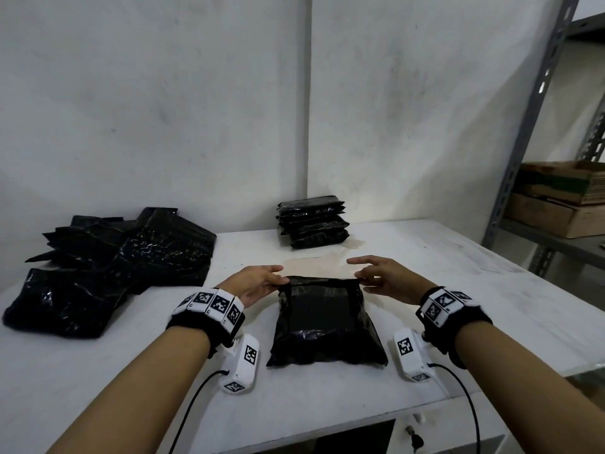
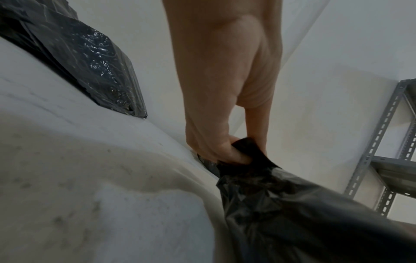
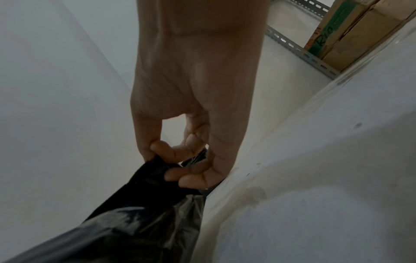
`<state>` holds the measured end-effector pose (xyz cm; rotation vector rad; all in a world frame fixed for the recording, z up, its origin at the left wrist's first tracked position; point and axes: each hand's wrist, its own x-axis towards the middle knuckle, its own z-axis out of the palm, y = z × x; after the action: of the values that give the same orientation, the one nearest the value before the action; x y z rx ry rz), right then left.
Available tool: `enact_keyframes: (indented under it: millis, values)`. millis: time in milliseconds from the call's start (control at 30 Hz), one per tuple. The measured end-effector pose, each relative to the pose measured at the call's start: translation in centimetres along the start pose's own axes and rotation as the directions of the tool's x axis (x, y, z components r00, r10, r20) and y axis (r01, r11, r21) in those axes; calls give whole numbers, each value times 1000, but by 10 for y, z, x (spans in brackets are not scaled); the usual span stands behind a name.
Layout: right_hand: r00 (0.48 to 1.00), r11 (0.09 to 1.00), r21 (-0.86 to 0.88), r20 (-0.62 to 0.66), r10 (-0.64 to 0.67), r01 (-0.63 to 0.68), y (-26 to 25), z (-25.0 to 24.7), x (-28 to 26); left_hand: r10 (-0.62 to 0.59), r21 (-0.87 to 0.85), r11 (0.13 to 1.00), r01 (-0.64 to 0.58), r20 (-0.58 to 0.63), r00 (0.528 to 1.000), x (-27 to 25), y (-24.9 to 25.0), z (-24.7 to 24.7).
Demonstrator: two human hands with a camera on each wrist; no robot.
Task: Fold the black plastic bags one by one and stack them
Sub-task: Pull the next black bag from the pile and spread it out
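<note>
A black plastic bag lies in front of me on the white table, part folded, its far edge lifted. My left hand pinches the bag's far left corner between thumb and fingers. My right hand pinches the far right corner, with the upper fingers stretched out above. A neat stack of folded black bags stands at the back of the table. A loose heap of unfolded black bags covers the left side, and its edge shows in the left wrist view.
A grey metal shelf rack stands to the right, with cardboard boxes on it. A white wall runs behind the table. A brownish stain marks the tabletop between the bag and the stack. Cables hang off my wrist cameras at the front edge.
</note>
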<state>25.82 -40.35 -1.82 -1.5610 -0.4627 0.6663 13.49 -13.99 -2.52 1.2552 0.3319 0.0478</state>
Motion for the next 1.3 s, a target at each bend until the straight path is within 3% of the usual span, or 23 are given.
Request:
enact_keyframes:
  millis: [200,500,667,833,1033,1300]
  values:
    - [997,988,144,50,57,-63,0,1,-5,-37,-16,999,37,12,999,-4,1,-2]
    - [994,987,147,94,58,-71,0,2,-9,-70,-1,998,70,36,997,-7,2,-5]
    - [989,997,22,134,69,-72,6,-1,-9,-109,46,993,106,63,992,-9,3,-10]
    - [977,981,-91,113,181,-171,-1,0,-8,-135,34,991,132,94,986,-9,5,-11]
    - [957,949,-251,163,239,-194,-8,5,-7,-178,228,960,162,54,982,-13,12,-1]
    - [964,955,-260,180,194,-143,-4,12,-5,-138,517,832,204,-163,977,-12,27,8]
